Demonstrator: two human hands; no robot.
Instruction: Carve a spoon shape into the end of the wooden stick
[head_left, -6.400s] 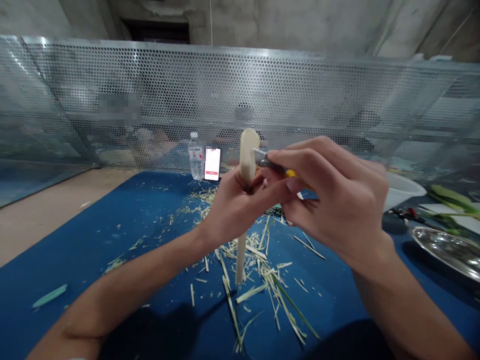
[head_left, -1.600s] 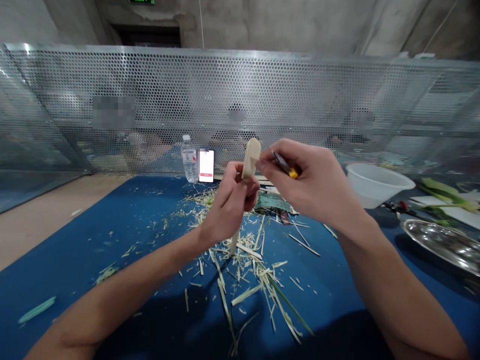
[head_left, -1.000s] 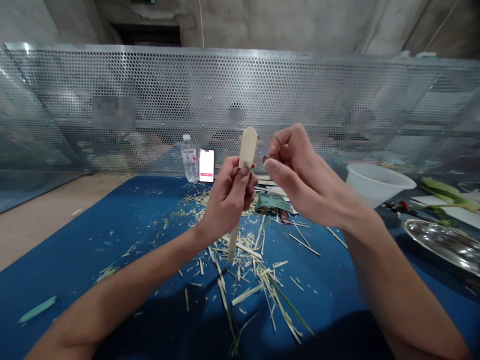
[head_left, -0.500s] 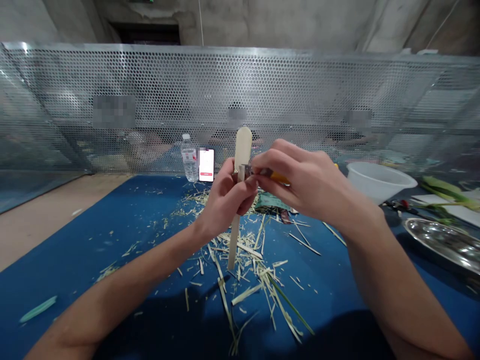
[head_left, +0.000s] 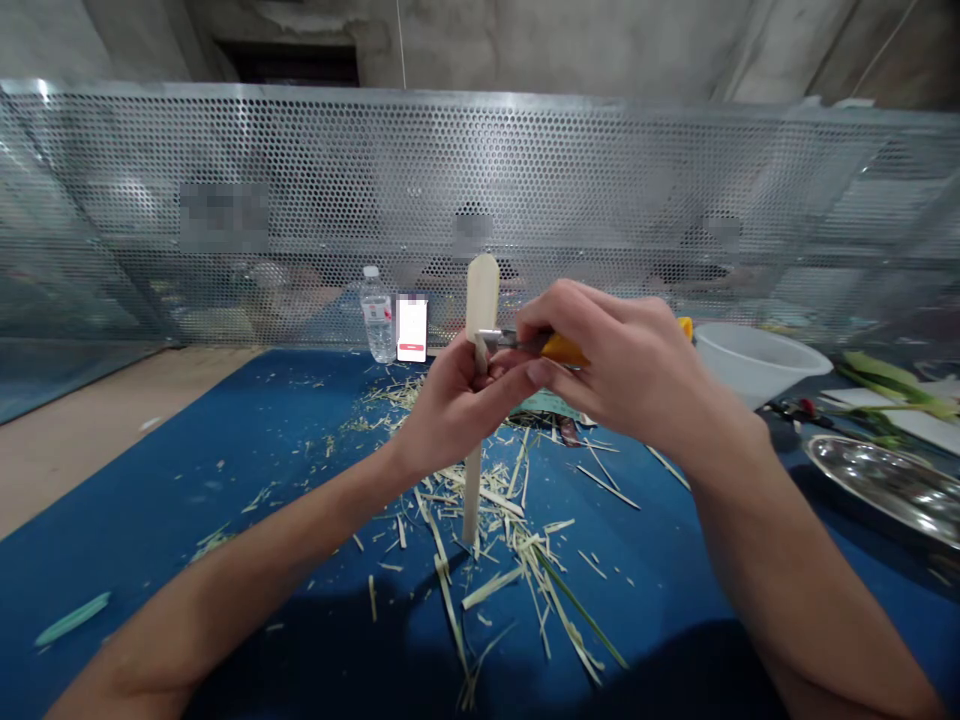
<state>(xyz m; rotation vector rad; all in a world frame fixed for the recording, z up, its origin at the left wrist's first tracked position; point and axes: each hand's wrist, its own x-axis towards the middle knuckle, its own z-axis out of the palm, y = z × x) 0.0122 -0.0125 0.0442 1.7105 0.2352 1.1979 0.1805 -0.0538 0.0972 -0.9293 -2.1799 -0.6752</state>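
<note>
A pale, flat strip with a rounded top point(head_left: 482, 290) stands nearly upright at the centre. My left hand point(head_left: 454, 405) is closed round its middle, and its narrower lower end hangs over the shavings. From the right, my right hand point(head_left: 611, 345) grips a knife with a yellow handle point(head_left: 562, 349); its metal blade touches the strip just above my left fingers. My left thumb reaches over to my right hand. Pale shavings point(head_left: 491, 495) lie scattered on the blue table point(head_left: 315, 560) beneath.
Behind stand a water bottle point(head_left: 377, 318) and a lit phone point(head_left: 412, 328), before a perforated metal screen point(head_left: 315, 170). On the right are a white bowl point(head_left: 757, 360), a steel tray point(head_left: 885, 490) and green leaves point(head_left: 885, 375). A green piece point(head_left: 73, 619) lies front left.
The strip has shifted slightly left. My left thumb has moved right, towards my right hand, and more of the knife's blade and yellow handle shows.
</note>
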